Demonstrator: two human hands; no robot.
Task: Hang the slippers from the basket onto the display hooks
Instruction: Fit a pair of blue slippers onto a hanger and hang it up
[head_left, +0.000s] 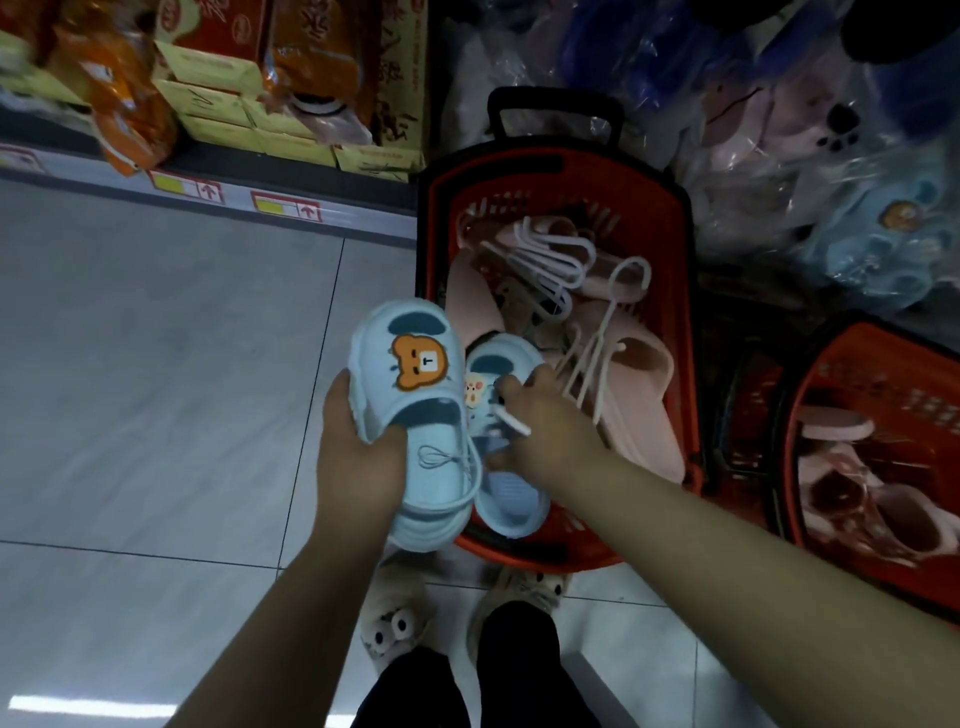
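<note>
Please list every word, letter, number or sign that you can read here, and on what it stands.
"T": on the bear patch of the blue slipper in the left hand.
Red up arrows: on the shelf price labels.
Print on the boxes: too blurred to read.

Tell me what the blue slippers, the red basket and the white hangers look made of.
Blue slippers: probably soft moulded foam or rubber, matte, with thick rounded edges and a bear badge. Red basket: rigid moulded plastic, slightly glossy, with slotted walls. White hangers: thin, smooth, likely plastic or coated wire; cannot tell which.
</note>
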